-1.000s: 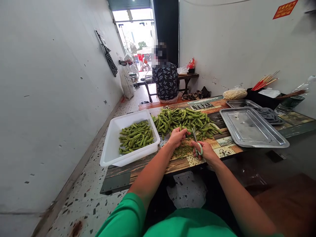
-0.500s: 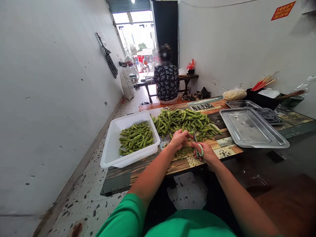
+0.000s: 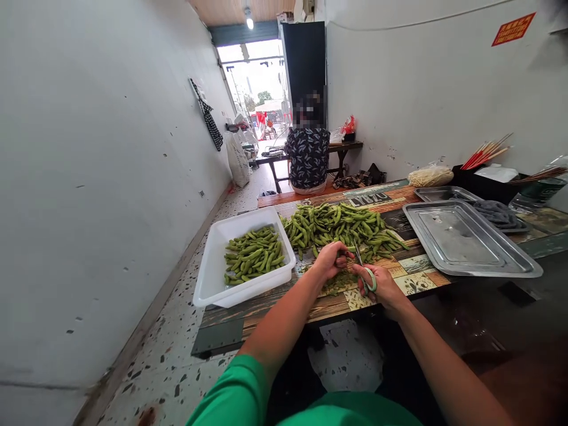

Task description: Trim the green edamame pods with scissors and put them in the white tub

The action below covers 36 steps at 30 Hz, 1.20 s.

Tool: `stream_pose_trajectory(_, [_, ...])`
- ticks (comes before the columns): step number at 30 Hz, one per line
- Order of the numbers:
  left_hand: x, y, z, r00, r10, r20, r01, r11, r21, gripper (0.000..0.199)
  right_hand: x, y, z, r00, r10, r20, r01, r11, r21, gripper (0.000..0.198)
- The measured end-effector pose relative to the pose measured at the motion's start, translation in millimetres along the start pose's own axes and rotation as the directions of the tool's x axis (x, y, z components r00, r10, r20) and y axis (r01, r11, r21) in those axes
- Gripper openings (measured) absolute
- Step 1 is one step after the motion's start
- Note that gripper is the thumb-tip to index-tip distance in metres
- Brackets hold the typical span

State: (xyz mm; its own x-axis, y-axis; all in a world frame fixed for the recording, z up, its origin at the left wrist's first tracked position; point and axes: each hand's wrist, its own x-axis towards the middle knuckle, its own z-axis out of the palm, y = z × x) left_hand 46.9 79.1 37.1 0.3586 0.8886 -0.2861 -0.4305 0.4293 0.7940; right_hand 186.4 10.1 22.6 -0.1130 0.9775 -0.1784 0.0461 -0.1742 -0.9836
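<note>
My left hand (image 3: pixel 332 260) is closed in a pinch on a green soybean pod, mostly hidden by the fingers. Close on its right, my right hand (image 3: pixel 385 286) grips scissors (image 3: pixel 372 280) with pale green handles, their blades pointing up beside the left fingertips. Just beyond both hands lies a heap of green soybean pods (image 3: pixel 339 223) on the patterned wooden table (image 3: pixel 266 307). Small green trimmings (image 3: pixel 336 285) are scattered below the hands. To the left, a white plastic tub (image 3: pixel 212 260) contains more pods (image 3: pixel 255 255).
A metal tray (image 3: pixel 470 239) lies at the right, with another tray behind it bearing a grey cloth (image 3: pixel 497 212). Farther back are a bag of pale noodle-like strands (image 3: pixel 430 176) and a black box of red-ended sticks (image 3: pixel 483 180). A person (image 3: pixel 309 157) sits beyond the table, back turned.
The camera view has shifted, so the whole scene sits lower and more to the right. Both hands stay close together over the trimmings; the scissors remain in my right hand.
</note>
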Motion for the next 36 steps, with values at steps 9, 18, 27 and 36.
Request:
stream_pose_trajectory(9, [1.8, 18.8, -10.4, 0.933, 0.19, -0.307, -0.224, 0.971, -0.079, 0.007, 3.0, -0.2, -1.2, 0.998, 0.047, 0.031, -0.047, 0.999, -0.003, 0.042])
stream_pose_trajectory(18, [4.8, 17.6, -27.2, 0.744, 0.626, -0.235, -0.293, 0.622, 0.726, 0.011, 4.5, 6.6, -3.7, 0.997, 0.062, 0.037, -0.063, 0.998, 0.012, 0.04])
stream_pose_trajectory(27, [18.2, 8.1, -25.5, 0.848, 0.525, 0.065, 0.025, -0.162, 0.987, 0.026, 14.9, 19.6, -6.2, 0.996, 0.075, 0.04, -0.075, 0.997, 0.0, 0.038])
stream_pose_trajectory(36, [15.6, 9.0, -27.9, 0.835, 0.514, 0.195, -0.057, -0.272, 0.961, 0.023, 9.8, 12.2, -3.2, 0.998, 0.057, 0.041, -0.057, 0.998, -0.006, 0.038])
